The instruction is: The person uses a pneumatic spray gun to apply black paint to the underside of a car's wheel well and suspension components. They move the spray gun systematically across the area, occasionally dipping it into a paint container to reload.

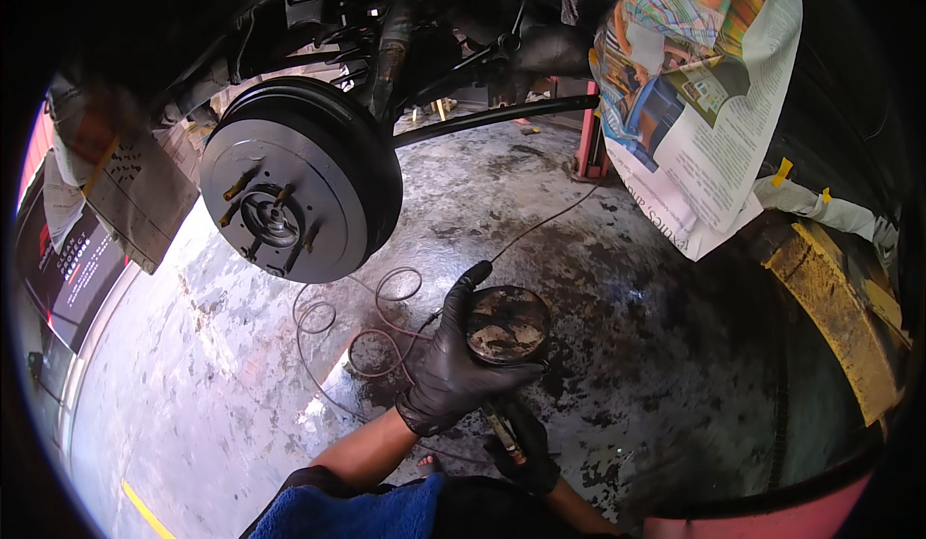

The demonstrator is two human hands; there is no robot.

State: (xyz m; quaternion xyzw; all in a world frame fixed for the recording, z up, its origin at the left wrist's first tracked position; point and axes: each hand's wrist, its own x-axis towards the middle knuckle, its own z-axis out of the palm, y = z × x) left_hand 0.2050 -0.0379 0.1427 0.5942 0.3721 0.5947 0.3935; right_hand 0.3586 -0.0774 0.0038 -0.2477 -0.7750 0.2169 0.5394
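My left hand (446,370), in a black glove, is wrapped round a round tin (508,324). The tin's circular top faces up at me, dark with beige and brown blotches; I cannot tell what it contains. Just below it my right hand (529,450), also black-gloved, is closed on a paintbrush (503,433) with a worn light handle. The brush's upper end is hidden behind my left hand. Up and to the left hangs a wheel drum (280,197) with a grey face, a black rim and several brownish studs. Neither hand touches it.
Newspaper sheets (699,105) hang taped at the upper right, with more paper (140,187) at the left. A thin hose (376,370) coils on the stained floor (241,375). A black bar (492,120) runs beyond the drum. A yellow curved part (839,317) stands at the right.
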